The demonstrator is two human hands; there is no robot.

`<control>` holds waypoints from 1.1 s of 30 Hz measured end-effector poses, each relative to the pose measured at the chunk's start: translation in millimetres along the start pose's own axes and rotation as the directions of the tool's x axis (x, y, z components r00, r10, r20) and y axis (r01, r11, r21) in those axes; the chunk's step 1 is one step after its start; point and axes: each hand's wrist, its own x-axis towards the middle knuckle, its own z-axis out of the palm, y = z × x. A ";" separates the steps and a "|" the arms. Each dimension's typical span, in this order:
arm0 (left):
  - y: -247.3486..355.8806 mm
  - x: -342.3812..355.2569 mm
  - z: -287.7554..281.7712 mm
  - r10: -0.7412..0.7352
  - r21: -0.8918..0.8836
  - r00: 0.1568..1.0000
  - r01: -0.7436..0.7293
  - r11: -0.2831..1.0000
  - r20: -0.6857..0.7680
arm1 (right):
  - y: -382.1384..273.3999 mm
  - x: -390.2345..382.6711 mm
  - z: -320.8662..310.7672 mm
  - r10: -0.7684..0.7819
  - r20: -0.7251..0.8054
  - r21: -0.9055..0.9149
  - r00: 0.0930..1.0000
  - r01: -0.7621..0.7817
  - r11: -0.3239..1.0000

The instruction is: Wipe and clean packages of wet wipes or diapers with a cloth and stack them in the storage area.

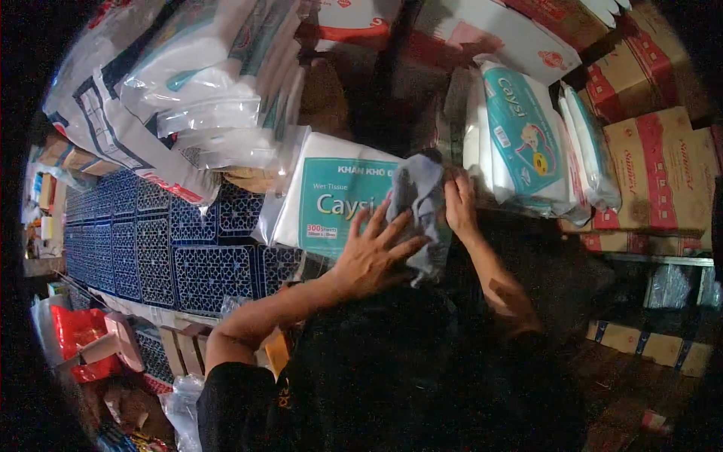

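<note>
A large plastic-wrapped white and teal pack of tissues (301,211) lies at the centre, a crumpled grey-blue cloth (414,181) over its right part. My left hand (376,248) presses on the cloth and pack with fingers spread. At the pack's right side, my right hand (461,203) has its fingers close together along the edge, beside the cloth; its thumb is partly hidden. Similar packs (520,135) are stacked just to the right, and more clear-bagged white packs (211,83) are piled at the upper left.
Brown-and-red cartons (648,181) fill the right, white-and-red boxes (489,34) the back. Blue patterned plastic grids (207,271) cover the left floor, with a red bag (71,331) and wooden slats (184,346) below. More cardboard boxes (648,346) lie at lower right.
</note>
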 end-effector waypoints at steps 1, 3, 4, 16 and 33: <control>-1.8 -8.7 -4.3 -0.018 -0.009 1.000 0.018 1.000 0.025 | -0.8 2.0 -0.6 0.007 -0.004 0.002 1.000 -0.007 1.000; -10.2 -22.8 -14.4 -0.057 0.050 0.995 0.053 0.997 0.079 | -11.0 4.9 -5.9 -0.152 0.001 -0.207 0.988 0.149 0.967; -13.9 -28.1 -20.8 -0.107 0.030 0.991 0.105 0.994 0.074 | -24.3 4.3 -7.8 -0.149 -0.001 -0.199 0.989 0.145 0.969; -112.1 -14.3 -29.7 -0.618 -0.544 0.658 0.357 0.759 -0.431 | -103.7 -59.7 28.7 -0.557 0.485 -0.141 0.674 0.689 0.711; -112.8 -40.4 -6.7 -0.798 -0.919 0.582 0.380 0.100 0.154 | -75.5 -92.0 -81.6 0.066 0.468 -0.240 0.881 0.055 0.969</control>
